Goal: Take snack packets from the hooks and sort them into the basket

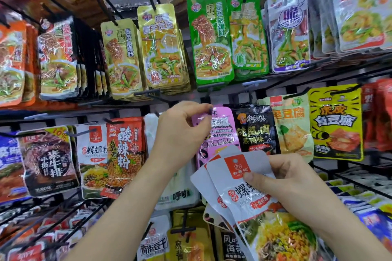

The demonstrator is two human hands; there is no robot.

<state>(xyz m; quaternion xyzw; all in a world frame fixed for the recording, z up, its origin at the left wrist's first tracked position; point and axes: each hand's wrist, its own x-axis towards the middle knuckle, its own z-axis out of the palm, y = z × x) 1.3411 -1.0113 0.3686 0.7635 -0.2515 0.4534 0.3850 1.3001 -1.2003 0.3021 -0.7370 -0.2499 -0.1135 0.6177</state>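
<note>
Your left hand (180, 131) pinches the pink packet (220, 131) at its hook (209, 110), evidently to unhook it; your right hand (286, 184) clamps the white packets (233, 178).

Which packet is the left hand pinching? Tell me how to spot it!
Find the lower row of hooks under the green packets. The left hand pinches the top of the pink packet hanging there. It is the only pink one in that row, with a black packet beside it.
</note>
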